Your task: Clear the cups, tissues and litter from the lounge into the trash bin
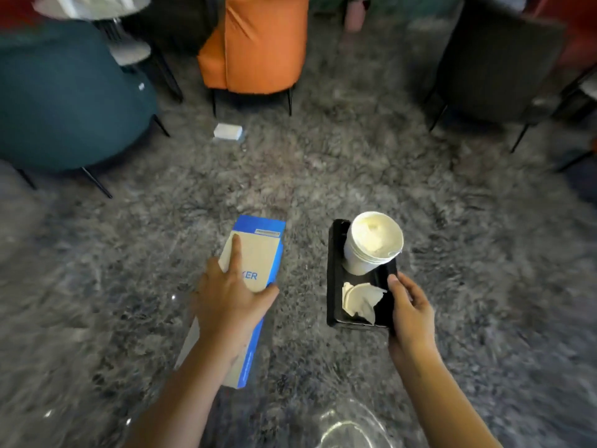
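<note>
My left hand (230,295) grips a long blue and white cardboard box (258,250) from above, thumb on its right edge, holding it over the carpet. My right hand (408,310) holds a black tray (336,253) by its near right edge. On the tray stands a stack of white paper cups (371,244) with crumpled tissue inside the top one. A torn white paper piece (360,300) lies on the tray's near half. A small white packet (227,130) lies on the carpet farther ahead, near the orange chair.
Grey shaggy carpet (323,176) covers the floor. A teal armchair (61,101) stands at left, an orange chair (258,43) ahead, a dark chair (494,59) at right. A pink bottle (354,14) stands at the back. A clear plastic bag (349,425) shows at the bottom edge.
</note>
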`<move>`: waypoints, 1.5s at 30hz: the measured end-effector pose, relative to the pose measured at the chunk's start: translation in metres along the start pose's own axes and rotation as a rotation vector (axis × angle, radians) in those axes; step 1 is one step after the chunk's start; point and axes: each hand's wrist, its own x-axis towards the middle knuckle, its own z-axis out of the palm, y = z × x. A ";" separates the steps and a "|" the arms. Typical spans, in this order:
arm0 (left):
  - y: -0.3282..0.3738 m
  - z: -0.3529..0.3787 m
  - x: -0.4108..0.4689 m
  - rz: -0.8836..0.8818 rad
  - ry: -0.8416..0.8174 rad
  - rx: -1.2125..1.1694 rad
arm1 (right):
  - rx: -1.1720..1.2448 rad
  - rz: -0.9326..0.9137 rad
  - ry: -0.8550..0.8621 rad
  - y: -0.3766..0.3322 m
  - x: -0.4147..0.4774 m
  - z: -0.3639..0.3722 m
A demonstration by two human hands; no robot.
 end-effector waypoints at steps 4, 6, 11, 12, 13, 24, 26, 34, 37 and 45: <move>0.080 -0.106 0.042 0.038 0.005 -0.021 | -0.014 -0.001 -0.032 -0.131 -0.005 0.048; 0.113 -0.149 0.064 0.046 -0.009 -0.030 | -0.008 -0.023 -0.035 -0.188 -0.005 0.072; 0.179 -0.216 0.135 0.059 -0.008 -0.051 | 0.025 -0.064 -0.065 -0.291 0.016 0.129; 0.191 -0.222 0.154 0.073 -0.012 -0.052 | 0.028 -0.072 -0.078 -0.306 0.026 0.141; 0.204 -0.226 0.174 0.089 -0.020 -0.055 | 0.032 -0.074 -0.086 -0.319 0.039 0.154; 0.351 -0.225 0.449 0.205 -0.108 -0.082 | 0.097 -0.059 0.024 -0.438 0.244 0.294; 0.380 -0.222 0.501 0.248 -0.111 -0.070 | 0.119 -0.050 0.063 -0.459 0.286 0.316; 0.515 -0.154 0.735 0.369 -0.106 0.017 | 0.189 -0.083 0.145 -0.521 0.518 0.411; 0.571 -0.135 0.829 0.356 -0.090 0.023 | 0.188 -0.102 0.147 -0.556 0.617 0.452; 0.708 -0.118 1.072 0.348 -0.028 0.048 | 0.117 -0.163 0.192 -0.668 0.848 0.576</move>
